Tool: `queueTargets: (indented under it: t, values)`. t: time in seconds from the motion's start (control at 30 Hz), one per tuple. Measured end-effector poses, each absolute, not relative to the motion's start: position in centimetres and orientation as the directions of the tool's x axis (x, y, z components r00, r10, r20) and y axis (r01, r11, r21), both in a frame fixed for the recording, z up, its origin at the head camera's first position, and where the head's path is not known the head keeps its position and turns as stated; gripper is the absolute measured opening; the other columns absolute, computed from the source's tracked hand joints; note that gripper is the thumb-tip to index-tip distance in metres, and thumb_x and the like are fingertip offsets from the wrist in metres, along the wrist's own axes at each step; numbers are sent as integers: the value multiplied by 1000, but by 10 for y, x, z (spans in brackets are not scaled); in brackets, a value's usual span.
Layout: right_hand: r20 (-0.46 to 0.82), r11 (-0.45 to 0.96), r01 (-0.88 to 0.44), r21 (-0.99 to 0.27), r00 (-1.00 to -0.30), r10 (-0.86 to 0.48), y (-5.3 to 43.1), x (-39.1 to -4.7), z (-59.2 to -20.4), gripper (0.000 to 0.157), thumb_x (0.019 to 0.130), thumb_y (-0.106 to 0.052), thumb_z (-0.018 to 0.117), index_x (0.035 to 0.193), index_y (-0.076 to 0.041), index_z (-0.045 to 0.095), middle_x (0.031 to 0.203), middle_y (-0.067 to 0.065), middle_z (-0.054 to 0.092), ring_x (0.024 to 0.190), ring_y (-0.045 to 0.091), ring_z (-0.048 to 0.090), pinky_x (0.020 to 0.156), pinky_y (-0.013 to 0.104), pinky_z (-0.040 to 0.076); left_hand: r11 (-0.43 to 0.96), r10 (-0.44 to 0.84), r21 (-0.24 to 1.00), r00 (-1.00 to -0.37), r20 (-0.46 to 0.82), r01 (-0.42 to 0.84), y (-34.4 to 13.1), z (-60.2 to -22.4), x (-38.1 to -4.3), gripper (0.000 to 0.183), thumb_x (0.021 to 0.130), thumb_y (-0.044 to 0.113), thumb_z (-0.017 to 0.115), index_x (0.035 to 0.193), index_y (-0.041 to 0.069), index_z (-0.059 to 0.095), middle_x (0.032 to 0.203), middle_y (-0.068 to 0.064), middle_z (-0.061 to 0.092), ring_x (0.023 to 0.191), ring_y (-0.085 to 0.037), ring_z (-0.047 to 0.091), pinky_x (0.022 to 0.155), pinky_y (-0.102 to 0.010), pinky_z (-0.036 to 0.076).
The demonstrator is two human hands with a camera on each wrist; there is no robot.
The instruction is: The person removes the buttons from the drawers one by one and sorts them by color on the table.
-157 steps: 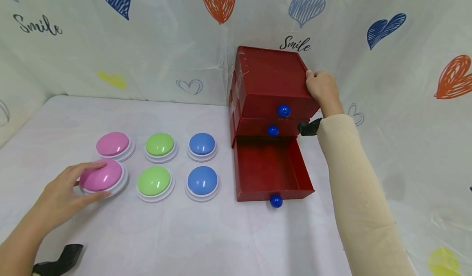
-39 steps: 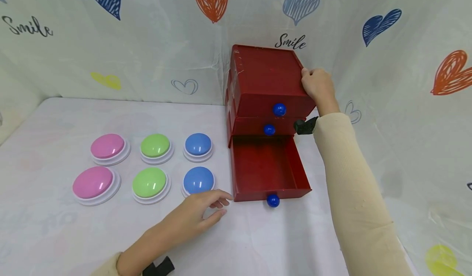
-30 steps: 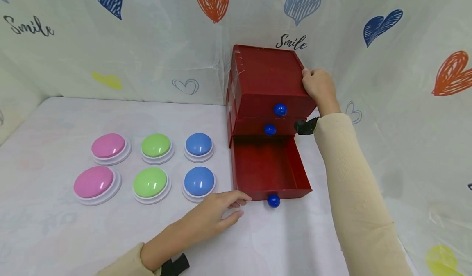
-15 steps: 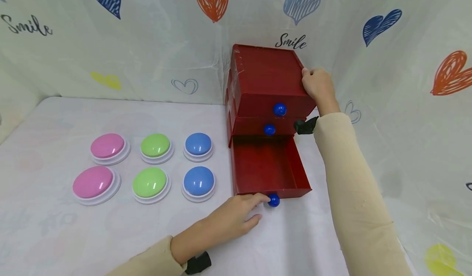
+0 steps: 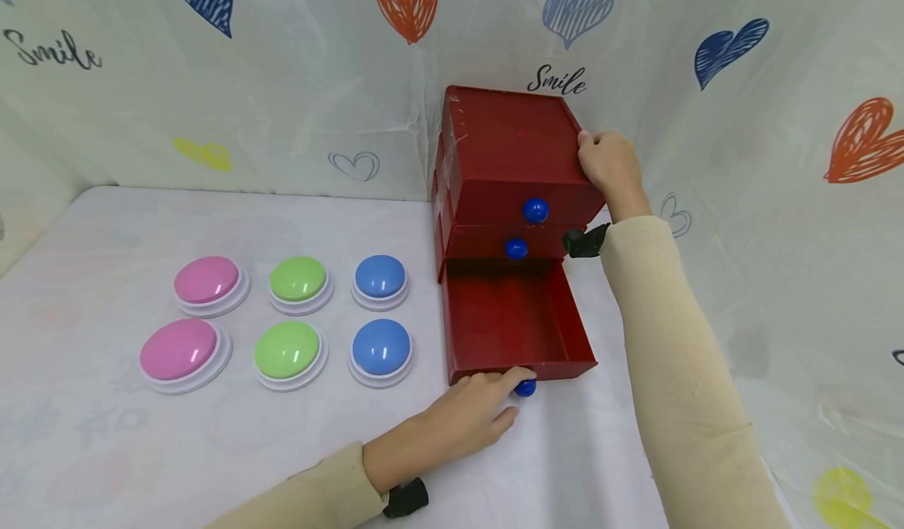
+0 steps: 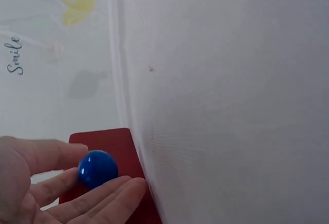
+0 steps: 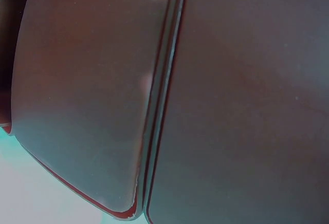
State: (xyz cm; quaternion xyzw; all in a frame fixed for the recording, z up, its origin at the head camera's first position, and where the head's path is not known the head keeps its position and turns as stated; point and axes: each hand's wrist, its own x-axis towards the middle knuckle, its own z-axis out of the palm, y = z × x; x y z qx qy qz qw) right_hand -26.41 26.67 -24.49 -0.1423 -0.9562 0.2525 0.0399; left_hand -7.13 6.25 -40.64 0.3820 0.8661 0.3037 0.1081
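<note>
A red cabinet with three drawers (image 5: 519, 140) has its bottom drawer (image 5: 508, 325) pulled out, with nothing inside. At that drawer's front my left hand (image 5: 469, 411) has its index finger over the blue knob (image 5: 524, 388). The thumb stands apart, nearer to me. In the left wrist view, the loosely spread fingers of my left hand (image 6: 77, 188) lie about the knob (image 6: 97, 169). My right hand (image 5: 613, 169) grips the cabinet's top right edge, its far fingers hidden behind the side. Close-up red cabinet panels (image 7: 92, 106) fill most of the right wrist view.
Left of the cabinet, dome buttons stand in two rows: pink (image 5: 178, 350), green (image 5: 286, 350) and blue (image 5: 381, 348). A white cloth (image 5: 233, 450) covers the table. A printed curtain (image 5: 282, 82) hangs behind and to the right.
My left hand has left the front pink button and travelled right, past the blue ones, to the bottom drawer's knob. My right hand keeps its place on the cabinet.
</note>
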Motion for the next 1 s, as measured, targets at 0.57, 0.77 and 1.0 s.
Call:
queueTargets:
  t: [0.57,0.77,1.0]
  values:
    - [14,834,244,-494,-957,289,267,-264,-245,58,99,-43,23,122,0,56,105,17,58,89,26,55,68,31,44,567,662,586,-743,94,579,70,-404,-76,31,89,14,63,119,20,57,98,1,71,80,-8,68,77,-22,54]
    - [8,835,246,-493,-958,287,267,-264,-245,59,99,-43,23,124,0,55,107,17,58,92,27,55,70,32,45,566,658,606,-749,76,559,71,-402,-80,32,89,16,63,120,21,57,94,1,71,68,-2,63,70,-15,52]
    - [14,841,243,-484,-958,285,268,-266,-245,60,99,-43,22,125,0,54,108,18,58,92,27,55,71,34,45,555,639,636,-764,87,536,71,-400,-88,31,88,14,63,119,19,58,94,-2,70,52,1,48,56,-6,42]
